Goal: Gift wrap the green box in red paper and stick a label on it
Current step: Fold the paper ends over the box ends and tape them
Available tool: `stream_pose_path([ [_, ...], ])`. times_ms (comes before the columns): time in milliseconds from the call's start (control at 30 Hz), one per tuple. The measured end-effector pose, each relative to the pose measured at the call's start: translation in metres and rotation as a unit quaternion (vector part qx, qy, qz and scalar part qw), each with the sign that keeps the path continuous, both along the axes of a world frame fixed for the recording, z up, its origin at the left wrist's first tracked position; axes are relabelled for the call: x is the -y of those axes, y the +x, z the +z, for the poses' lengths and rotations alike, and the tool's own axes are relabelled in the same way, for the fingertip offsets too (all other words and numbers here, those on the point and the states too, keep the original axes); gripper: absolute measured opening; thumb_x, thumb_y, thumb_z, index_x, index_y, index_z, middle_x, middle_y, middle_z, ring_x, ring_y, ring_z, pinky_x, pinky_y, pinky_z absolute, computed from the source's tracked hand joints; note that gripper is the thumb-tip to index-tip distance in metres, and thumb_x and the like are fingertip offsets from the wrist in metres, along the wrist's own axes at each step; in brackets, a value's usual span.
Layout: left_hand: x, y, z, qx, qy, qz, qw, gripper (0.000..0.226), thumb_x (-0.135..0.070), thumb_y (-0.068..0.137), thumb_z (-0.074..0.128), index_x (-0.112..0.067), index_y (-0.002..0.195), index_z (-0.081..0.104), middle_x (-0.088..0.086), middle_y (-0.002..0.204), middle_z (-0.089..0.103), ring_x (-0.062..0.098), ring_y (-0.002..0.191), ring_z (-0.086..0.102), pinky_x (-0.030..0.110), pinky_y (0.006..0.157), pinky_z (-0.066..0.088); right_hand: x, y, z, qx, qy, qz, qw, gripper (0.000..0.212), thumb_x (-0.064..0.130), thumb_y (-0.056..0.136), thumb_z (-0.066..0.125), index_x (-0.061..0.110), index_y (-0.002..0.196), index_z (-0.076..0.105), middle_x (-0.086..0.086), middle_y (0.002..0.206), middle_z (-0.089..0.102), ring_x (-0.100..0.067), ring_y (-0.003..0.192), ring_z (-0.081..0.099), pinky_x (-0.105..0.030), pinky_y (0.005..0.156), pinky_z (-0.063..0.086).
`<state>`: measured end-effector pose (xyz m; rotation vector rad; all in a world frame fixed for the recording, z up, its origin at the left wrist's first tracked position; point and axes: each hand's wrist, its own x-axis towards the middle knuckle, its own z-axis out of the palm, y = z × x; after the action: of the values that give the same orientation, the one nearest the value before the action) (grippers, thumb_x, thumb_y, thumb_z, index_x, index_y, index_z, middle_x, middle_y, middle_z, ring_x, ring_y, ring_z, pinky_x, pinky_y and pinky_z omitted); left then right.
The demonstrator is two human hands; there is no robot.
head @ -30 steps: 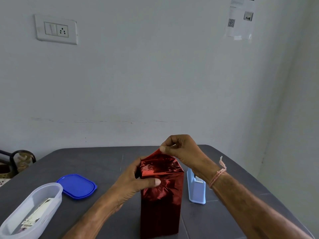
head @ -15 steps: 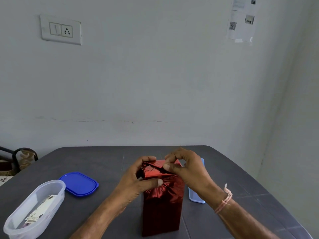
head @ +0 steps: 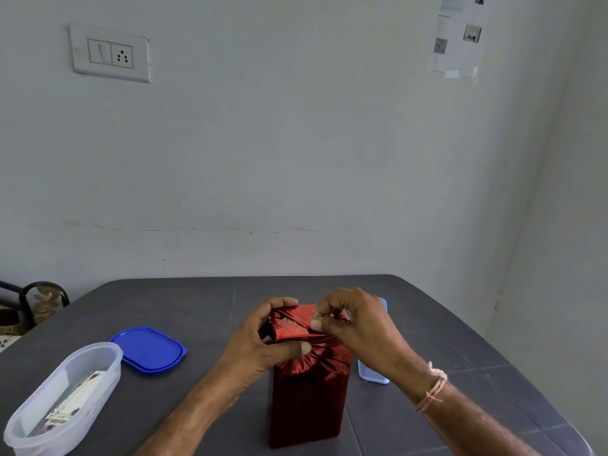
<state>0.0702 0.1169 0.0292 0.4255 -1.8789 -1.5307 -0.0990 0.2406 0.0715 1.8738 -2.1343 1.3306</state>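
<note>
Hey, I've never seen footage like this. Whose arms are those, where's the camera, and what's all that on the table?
No machine here: those are a person's two bare arms, filmed by a wide-angle camera worn on their head, looking forward and down. A tall box, fully covered in shiny red paper, stands upright on a dark grey table. The left hand grips its top, thumb pressed on the front; the right hand pinches a fold of the paper on top. To the left lie a blue lid and an open clear tub holding what look like printed cards. A light blue object sits beside the box, partly hidden; I can't tell what it is.
</note>
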Motion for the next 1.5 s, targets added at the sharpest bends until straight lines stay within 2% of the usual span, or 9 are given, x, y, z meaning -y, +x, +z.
stream_pose_path([
  [300,0.001,-0.001,-0.003,-0.015,0.017,-0.001,1.000,0.065,-0.016,0.065,0.094,-0.036,0.121,0.067,-0.001,0.116,0.073,0.014,0.109,0.070,0.030,0.091,0.058,-0.003,0.001,0.000,-0.017,-0.001,0.005,1.000,0.005,0.033,0.086,0.080,0.030,0.085,0.077,0.017,0.090,0.073,-0.007,0.095,0.067,-0.039,0.087,0.055],
  [433,-0.003,-0.003,-0.004,-0.021,0.003,0.023,1.000,0.067,-0.020,0.063,0.097,-0.037,0.120,0.067,-0.003,0.117,0.073,0.011,0.108,0.070,0.032,0.095,0.058,-0.016,0.003,-0.004,-0.050,-0.015,-0.007,0.999,0.010,0.028,0.087,0.080,0.033,0.095,0.081,0.019,0.103,0.062,-0.002,0.108,0.055,-0.018,0.088,0.047],
  [533,-0.004,0.000,-0.006,-0.017,-0.018,0.015,1.000,0.069,-0.045,0.061,0.092,-0.042,0.124,0.064,-0.007,0.121,0.071,0.008,0.111,0.068,0.029,0.096,0.055,-0.018,0.005,-0.008,-0.082,-0.028,-0.051,0.995,0.017,0.027,0.085,0.082,0.039,0.096,0.081,0.022,0.102,0.054,-0.001,0.110,0.047,-0.009,0.083,0.039],
  [667,0.004,0.014,-0.004,-0.016,-0.017,-0.044,0.999,0.070,-0.078,0.072,0.068,-0.042,0.132,0.061,-0.009,0.129,0.069,0.007,0.122,0.063,0.030,0.105,0.049,-0.010,0.002,-0.012,-0.028,-0.056,-0.058,0.996,0.024,0.014,0.084,0.082,0.037,0.091,0.080,0.018,0.095,0.054,-0.005,0.092,0.059,-0.015,0.073,0.047],
  [767,0.010,0.015,-0.003,-0.019,-0.019,-0.038,0.999,0.047,-0.050,0.086,0.074,-0.035,0.130,0.066,-0.005,0.127,0.071,0.012,0.119,0.066,0.028,0.101,0.053,-0.006,-0.001,-0.016,0.001,-0.073,-0.048,0.996,0.022,0.010,0.087,0.079,0.032,0.091,0.081,0.017,0.093,0.058,-0.008,0.090,0.061,-0.014,0.071,0.047],
  [867,0.012,0.009,-0.005,-0.043,-0.032,0.007,0.999,0.052,-0.049,0.072,0.082,-0.030,0.120,0.073,-0.003,0.120,0.074,0.013,0.112,0.069,0.021,0.091,0.055,-0.005,-0.001,-0.023,0.004,-0.097,-0.034,0.995,0.009,0.030,0.088,0.080,0.029,0.096,0.079,0.016,0.098,0.061,-0.010,0.093,0.064,-0.021,0.076,0.053],
  [1067,0.008,-0.002,-0.015,-0.086,-0.060,0.063,0.993,0.046,-0.018,0.075,0.080,-0.015,0.120,0.073,-0.006,0.116,0.076,0.010,0.110,0.071,0.020,0.088,0.057,-0.009,0.012,-0.032,-0.038,-0.098,-0.075,0.992,0.063,0.083,0.069,0.070,0.033,0.106,0.070,0.021,0.108,0.055,-0.004,0.107,0.058,-0.021,0.086,0.052],
  [1233,0.012,-0.006,-0.018,-0.105,-0.071,0.080,0.989,0.043,-0.012,0.073,0.080,-0.010,0.115,0.075,-0.004,0.113,0.077,0.011,0.104,0.073,0.016,0.077,0.056,-0.006,0.016,-0.038,-0.039,-0.142,-0.088,0.985,0.064,0.082,0.072,0.069,0.028,0.107,0.070,0.019,0.107,0.055,-0.007,0.105,0.059,-0.028,0.084,0.055],
  [1500,0.022,-0.004,-0.017,-0.099,-0.085,0.067,0.989,0.032,-0.023,0.080,0.080,-0.013,0.111,0.077,-0.009,0.124,0.073,0.016,0.115,0.070,0.034,0.090,0.060,-0.007,0.013,-0.044,-0.030,-0.146,-0.080,0.986,0.061,0.077,0.076,0.070,0.026,0.111,0.070,0.018,0.111,0.056,-0.004,0.108,0.060,-0.022,0.086,0.055],
])
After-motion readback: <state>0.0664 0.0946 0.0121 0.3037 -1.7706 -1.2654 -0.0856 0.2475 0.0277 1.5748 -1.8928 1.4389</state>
